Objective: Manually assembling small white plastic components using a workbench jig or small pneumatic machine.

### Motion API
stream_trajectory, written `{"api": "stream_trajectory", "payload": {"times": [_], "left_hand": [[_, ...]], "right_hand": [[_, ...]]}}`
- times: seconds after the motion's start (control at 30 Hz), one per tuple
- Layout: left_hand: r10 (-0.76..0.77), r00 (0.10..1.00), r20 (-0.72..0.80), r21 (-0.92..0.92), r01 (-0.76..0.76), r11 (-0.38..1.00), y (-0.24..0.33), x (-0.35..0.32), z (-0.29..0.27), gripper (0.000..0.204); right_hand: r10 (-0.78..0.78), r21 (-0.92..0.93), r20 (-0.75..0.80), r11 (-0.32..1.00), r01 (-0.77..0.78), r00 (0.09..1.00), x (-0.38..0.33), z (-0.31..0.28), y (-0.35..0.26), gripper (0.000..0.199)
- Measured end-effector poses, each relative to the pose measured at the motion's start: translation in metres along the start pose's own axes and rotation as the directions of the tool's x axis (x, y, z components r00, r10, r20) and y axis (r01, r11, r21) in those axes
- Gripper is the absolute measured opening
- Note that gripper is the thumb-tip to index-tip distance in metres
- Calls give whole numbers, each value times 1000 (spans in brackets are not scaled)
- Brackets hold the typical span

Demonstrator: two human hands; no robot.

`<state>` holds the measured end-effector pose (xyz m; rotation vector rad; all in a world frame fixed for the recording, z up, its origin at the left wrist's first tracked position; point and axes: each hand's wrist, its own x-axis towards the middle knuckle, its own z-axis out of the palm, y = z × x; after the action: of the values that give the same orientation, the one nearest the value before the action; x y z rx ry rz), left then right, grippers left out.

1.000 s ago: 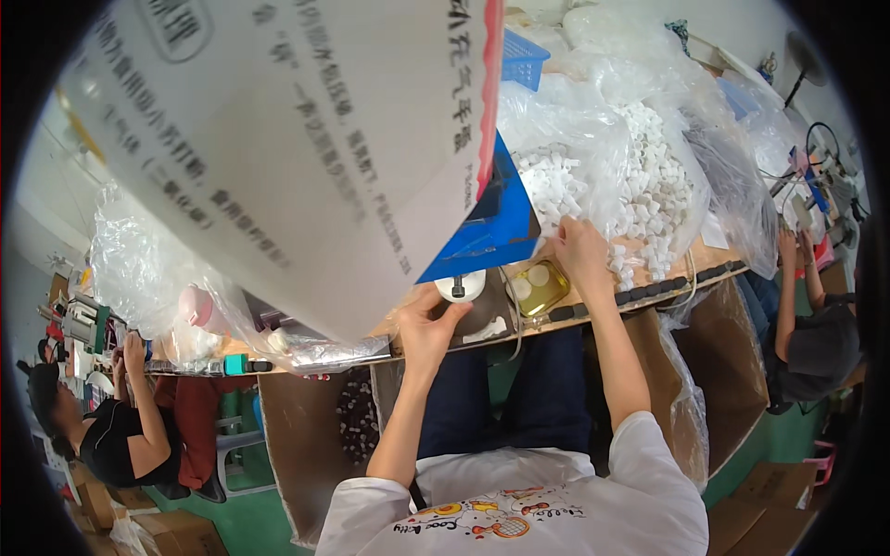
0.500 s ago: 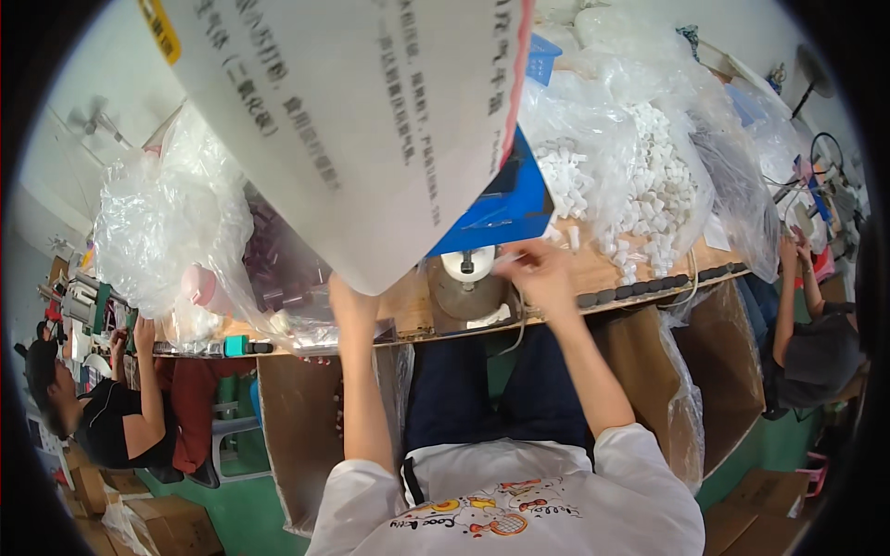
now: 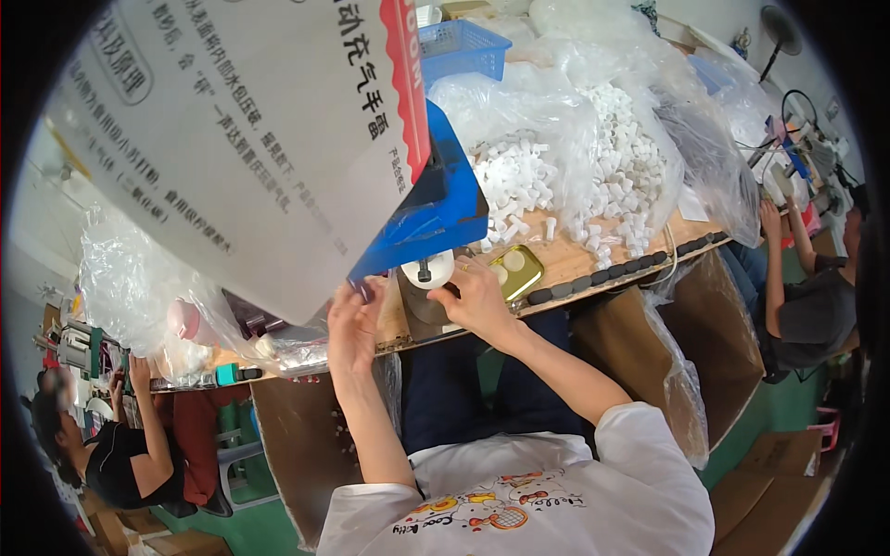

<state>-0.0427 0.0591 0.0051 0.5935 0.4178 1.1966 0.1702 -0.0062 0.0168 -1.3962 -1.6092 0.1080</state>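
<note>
My right hand (image 3: 477, 296) is at the white round fixture (image 3: 429, 269) below a blue bench machine (image 3: 445, 208). Its thumb and fingers are bent together at the fixture's right side, and what they pinch is hidden. To the left, my left hand (image 3: 352, 334) is raised with curled, slightly blurred fingers. Something small and purplish shows by those fingertips, too unclear to name. A large printed white sheet (image 3: 250, 157) hangs in front of the machine and covers its left side. Right of my right hand lies a shallow gold tin (image 3: 528, 271) with pale round pieces in it.
Heaps of small white plastic pieces (image 3: 635, 153) lie on and in clear plastic bags at the right. A blue basket (image 3: 468, 51) stands behind. Dark tubes (image 3: 255, 320) and a bag (image 3: 134, 278) are at left. Open cartons (image 3: 612, 361) stand below the table edge. People work at both sides.
The view has shifted, uncovering the gold tin and blue basket. My right hand has come in closer against the white fixture. My left hand has come out from behind the sheet with its fingers raised.
</note>
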Motion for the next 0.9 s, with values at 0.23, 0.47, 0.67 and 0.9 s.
{"api": "stream_trajectory", "payload": {"times": [0.23, 0.47, 0.67, 0.9], "left_hand": [[124, 989, 76, 413, -144, 899, -38, -2, 29, 46], [253, 940, 229, 758, -335, 560, -54, 5, 36, 34], [265, 897, 353, 907, -398, 137, -42, -3, 41, 31], [184, 925, 331, 914, -363, 180, -56, -2, 44, 31]], "right_hand": [[449, -29, -389, 866, -498, 804, -18, -112, 99, 18], [219, -373, 23, 907, -195, 975, -24, -173, 164, 25], [349, -394, -79, 849, -351, 934, -13, -164, 150, 22], [28, -78, 64, 997, -23, 998, -36, -61, 88, 9]]}}
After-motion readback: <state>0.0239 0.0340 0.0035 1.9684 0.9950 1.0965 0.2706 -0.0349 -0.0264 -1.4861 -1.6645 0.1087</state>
